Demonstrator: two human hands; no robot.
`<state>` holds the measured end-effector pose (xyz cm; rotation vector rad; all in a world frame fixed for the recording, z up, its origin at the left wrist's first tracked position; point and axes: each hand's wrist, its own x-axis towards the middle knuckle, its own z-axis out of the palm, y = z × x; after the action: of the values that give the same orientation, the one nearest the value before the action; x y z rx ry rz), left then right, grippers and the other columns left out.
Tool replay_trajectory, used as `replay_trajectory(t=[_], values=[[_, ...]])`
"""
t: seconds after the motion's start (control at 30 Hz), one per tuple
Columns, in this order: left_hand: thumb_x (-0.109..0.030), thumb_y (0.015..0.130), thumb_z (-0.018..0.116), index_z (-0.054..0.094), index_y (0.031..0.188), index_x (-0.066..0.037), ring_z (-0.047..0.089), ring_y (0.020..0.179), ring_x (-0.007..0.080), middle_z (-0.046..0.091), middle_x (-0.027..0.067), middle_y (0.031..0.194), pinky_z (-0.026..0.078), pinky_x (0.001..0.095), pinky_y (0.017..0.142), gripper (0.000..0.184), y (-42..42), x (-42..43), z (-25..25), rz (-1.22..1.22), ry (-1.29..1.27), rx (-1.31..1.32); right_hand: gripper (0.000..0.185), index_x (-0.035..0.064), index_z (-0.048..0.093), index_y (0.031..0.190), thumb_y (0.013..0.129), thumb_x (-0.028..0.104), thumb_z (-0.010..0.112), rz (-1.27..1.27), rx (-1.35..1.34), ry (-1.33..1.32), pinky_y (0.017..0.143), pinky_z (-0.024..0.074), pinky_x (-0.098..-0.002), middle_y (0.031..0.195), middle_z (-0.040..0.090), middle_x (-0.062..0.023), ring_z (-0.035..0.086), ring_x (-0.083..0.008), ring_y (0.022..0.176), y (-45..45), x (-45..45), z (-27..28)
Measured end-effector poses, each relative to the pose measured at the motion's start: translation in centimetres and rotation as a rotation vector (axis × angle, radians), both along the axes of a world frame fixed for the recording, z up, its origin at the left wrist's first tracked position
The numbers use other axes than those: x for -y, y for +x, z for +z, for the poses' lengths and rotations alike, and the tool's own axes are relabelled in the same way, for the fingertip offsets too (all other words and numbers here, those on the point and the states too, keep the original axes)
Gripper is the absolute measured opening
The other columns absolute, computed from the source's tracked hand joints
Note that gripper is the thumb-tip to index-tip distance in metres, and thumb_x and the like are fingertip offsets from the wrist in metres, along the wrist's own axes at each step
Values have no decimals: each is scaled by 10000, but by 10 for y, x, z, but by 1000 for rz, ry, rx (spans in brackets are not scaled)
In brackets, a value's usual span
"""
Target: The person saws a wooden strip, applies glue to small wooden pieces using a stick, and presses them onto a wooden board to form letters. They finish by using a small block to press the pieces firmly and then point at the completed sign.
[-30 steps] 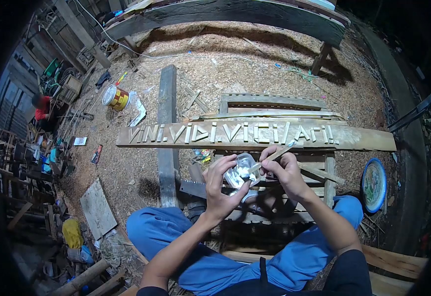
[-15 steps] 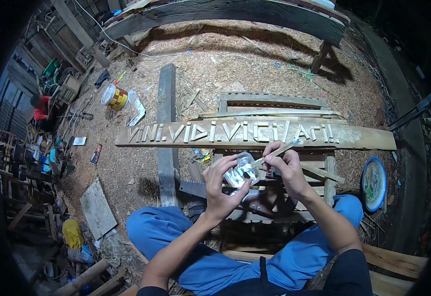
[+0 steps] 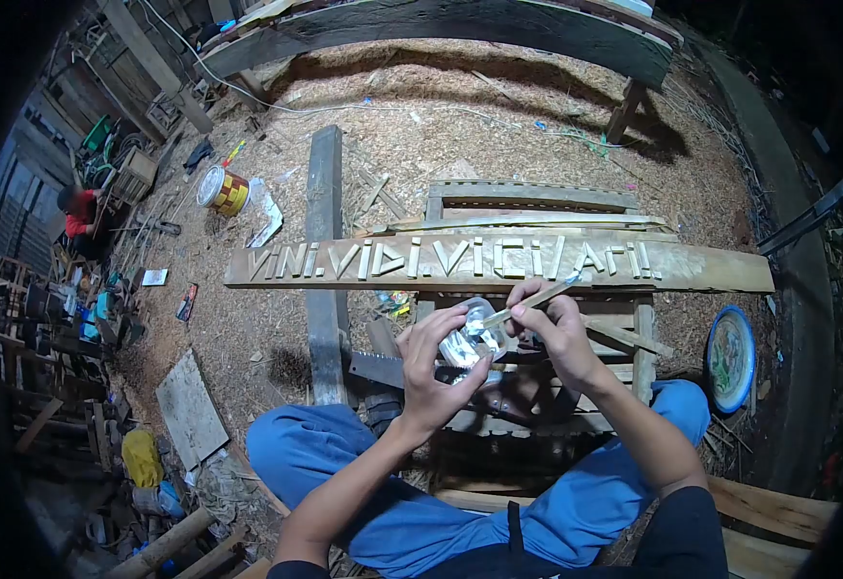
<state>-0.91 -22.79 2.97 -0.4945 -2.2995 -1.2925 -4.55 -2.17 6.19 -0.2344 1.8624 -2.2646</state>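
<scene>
My left hand is closed around a small clear plastic tub with a white, glossy substance inside. Between the fingers of my right hand is a thin wooden stick, its lower end in the tub and its upper end smeared pale. Just beyond both hands lies a long wooden board with raised pale wooden letters reading "ViNi.ViDi.ViCi/Ari!".
A handsaw lies left of my left hand. A grey beam runs under the board. A paint bucket stands upper left, an enamel tray at right. Another person in red is at far left.
The stick has shifted slightly in the tub, and the tub's tilt has changed a little. Both hands stay in nearly the same place.
</scene>
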Motion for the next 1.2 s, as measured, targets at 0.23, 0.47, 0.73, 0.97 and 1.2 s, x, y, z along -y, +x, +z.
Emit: replay_trajectory(t=[0.23,0.47,0.73,0.97,1.2], values=[[-124,716,884,635,1284,-59,636,1256,283,708,125,1311,375,416,1116,623,1,0,-1,-19,-18,-2,154,28,609,1024,997,177,639,14,1,11,711,476,-249,847,613,-12,587,-76,775,-1,-13,-5],[-111,715,869,644,1281,-55,638,1255,281,712,114,1309,375,408,1116,611,1,-2,-2,-8,-5,6,146,38,610,1017,993,178,643,2,-25,9,671,453,-243,832,610,-7,575,-68,766,2,2,2],[-123,706,886,663,1267,-61,641,1251,261,725,91,1289,375,403,1108,607,2,0,0,-10,-23,20,131,42,609,985,988,170,636,-15,30,7,656,429,-240,802,592,0,554,-69,740,-2,-10,-2],[-148,688,918,687,1233,-85,647,1248,245,743,66,1268,364,404,1095,595,5,1,0,-7,-34,26,134,48,609,1021,998,179,630,45,9,-15,667,422,-241,824,594,3,541,-69,743,1,-8,-4],[-176,675,919,684,1240,-112,629,1249,228,725,23,1262,329,404,1103,615,2,0,-4,7,1,-6,102,51,602,987,986,151,620,37,51,-15,647,404,-239,799,564,16,518,-57,719,1,-2,0]])
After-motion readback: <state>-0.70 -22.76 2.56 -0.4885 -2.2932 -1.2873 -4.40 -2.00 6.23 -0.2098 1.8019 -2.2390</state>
